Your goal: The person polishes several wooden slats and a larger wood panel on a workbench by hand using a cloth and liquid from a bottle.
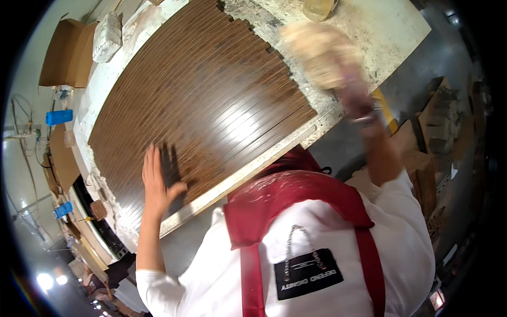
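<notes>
A wide panel of narrow dark-brown wood strips [211, 79] lies on a pale, stained worktable [391, 31]. Its right edge is stepped where the strips end unevenly. My left hand [156, 182] is open at the panel's near left part, fingers stretched and thumb apart; whether it presses on the wood cannot be told. Lighter brown dust or smears [198, 161] show beside it. Off the panel's right edge, my right hand [355, 92] is smeared by motion, apparently closed on a pale beige, rag-like bundle [317, 53]. Its fingers are not distinct.
An amber-tinted container [319, 8] stands at the table's far side. To the left are an open cardboard box [68, 53], a white wrapped block [107, 37] and a blue object [59, 117]. Wooden pieces [422, 179] are stacked on the right. Another person [97, 288] appears far lower left.
</notes>
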`<act>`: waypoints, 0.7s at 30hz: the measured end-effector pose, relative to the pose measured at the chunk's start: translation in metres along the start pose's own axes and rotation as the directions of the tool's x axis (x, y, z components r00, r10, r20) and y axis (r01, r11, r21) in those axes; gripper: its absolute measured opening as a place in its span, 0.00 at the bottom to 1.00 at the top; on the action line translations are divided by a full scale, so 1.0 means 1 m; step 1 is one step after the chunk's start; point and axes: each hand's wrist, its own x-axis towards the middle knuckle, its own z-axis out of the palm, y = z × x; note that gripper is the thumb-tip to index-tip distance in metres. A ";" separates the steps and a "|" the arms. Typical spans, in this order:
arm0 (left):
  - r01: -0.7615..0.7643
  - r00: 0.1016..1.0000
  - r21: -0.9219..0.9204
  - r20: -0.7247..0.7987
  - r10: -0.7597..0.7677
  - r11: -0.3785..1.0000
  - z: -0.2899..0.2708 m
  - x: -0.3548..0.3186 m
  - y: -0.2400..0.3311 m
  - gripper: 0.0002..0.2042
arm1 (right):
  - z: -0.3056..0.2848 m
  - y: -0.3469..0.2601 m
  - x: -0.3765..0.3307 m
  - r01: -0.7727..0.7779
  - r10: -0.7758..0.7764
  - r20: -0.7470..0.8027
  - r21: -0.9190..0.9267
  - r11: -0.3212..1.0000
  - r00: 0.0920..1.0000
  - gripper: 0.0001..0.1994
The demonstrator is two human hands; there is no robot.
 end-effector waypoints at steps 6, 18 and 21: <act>0.112 0.990 0.230 0.061 -0.129 0.967 0.062 -0.090 -0.026 0.54 | 0.126 -0.101 0.004 0.352 -0.249 0.489 -0.130 0.927 0.836 0.12; 0.117 0.993 0.188 0.009 -0.121 0.975 0.062 -0.086 -0.026 0.52 | 0.095 -0.063 -0.008 0.422 -0.304 0.388 -0.269 0.866 0.870 0.10; 0.104 0.995 0.153 -0.015 -0.103 0.983 0.060 -0.085 -0.025 0.52 | 0.064 -0.067 0.024 -0.073 0.332 0.323 -0.610 0.789 0.886 0.10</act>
